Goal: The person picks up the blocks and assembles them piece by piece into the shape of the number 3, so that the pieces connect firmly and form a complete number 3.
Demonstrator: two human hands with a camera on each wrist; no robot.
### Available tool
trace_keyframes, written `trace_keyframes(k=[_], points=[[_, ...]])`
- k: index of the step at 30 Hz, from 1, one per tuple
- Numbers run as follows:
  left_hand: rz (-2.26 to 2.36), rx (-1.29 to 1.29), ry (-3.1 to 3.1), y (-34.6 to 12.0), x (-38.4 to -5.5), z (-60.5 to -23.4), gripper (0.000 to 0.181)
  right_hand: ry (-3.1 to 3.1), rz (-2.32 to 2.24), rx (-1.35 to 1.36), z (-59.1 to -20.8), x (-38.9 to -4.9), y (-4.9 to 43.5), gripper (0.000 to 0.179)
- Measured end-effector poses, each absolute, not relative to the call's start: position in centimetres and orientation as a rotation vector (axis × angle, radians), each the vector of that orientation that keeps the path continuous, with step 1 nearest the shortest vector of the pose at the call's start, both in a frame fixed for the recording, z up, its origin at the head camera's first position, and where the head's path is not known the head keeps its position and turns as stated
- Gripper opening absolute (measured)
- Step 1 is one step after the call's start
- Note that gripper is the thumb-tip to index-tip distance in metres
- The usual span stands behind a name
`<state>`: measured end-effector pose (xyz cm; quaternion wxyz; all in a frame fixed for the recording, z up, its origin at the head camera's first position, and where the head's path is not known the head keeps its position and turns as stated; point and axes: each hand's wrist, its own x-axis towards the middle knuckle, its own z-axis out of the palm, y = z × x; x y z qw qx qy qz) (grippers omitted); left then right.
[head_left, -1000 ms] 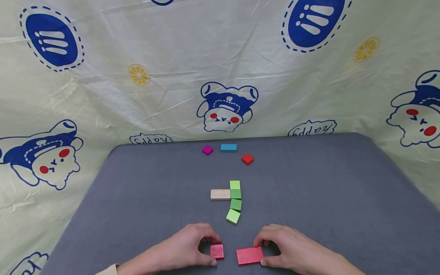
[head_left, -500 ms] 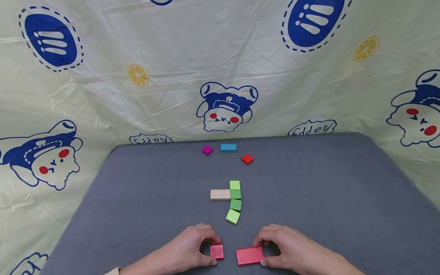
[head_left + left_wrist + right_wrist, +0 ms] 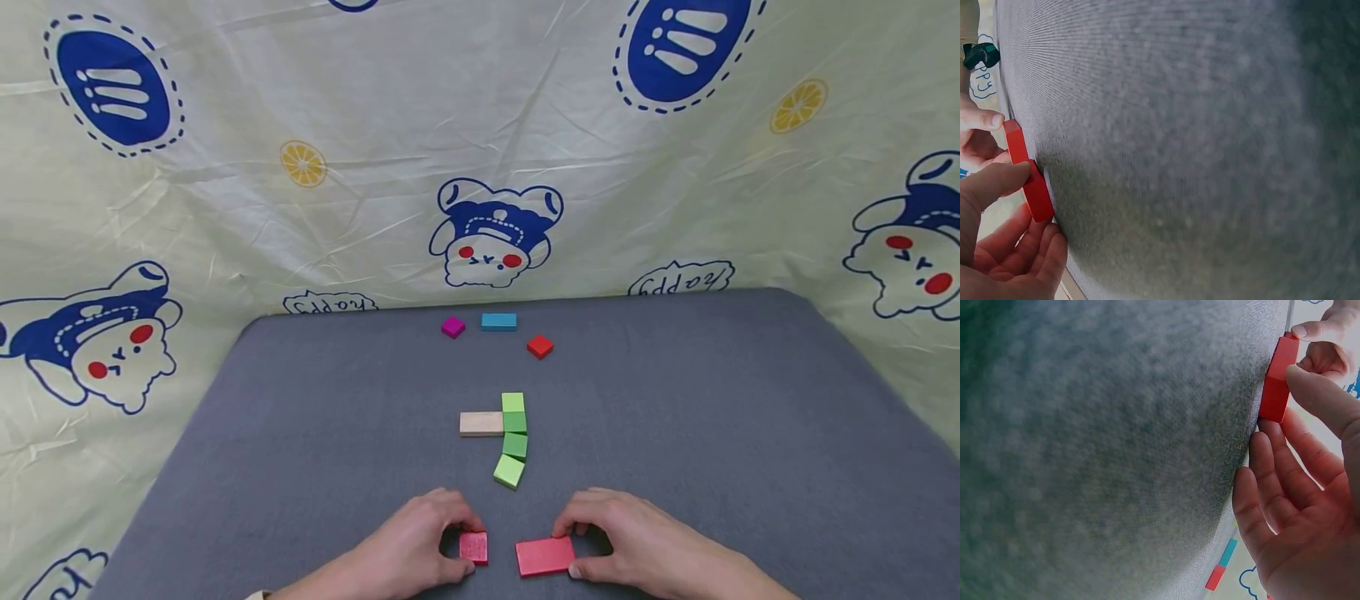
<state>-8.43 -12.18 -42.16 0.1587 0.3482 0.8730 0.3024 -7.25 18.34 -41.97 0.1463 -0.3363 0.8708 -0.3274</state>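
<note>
Near the table's front edge my left hand pinches a small square red block between thumb and fingers. To its right my right hand grips the end of a longer rectangular red block the same way. A narrow gap separates the two blocks in the head view. The left wrist view shows the thumb on top of the square red block, fingers at its far side. In the right wrist view the long red block sits low at the cloth, thumb and fingertips on it.
Ahead of the hands a bent column of green blocks lies on the grey table, with a plain wooden block against its left side. Farther back lie a magenta block, a blue block and a red block.
The left forearm has shifted slightly to the right. Both hands keep hold of their red blocks in almost the same spots.
</note>
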Motion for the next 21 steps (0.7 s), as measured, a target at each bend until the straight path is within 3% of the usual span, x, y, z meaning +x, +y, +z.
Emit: trace_keyframes(k=[21], points=[[0.920,0.919,2.622,-14.2,-10.4,-41.3,0.024,2.509,-0.938,-0.958,-42.0,-7.2,18.5,0.026]])
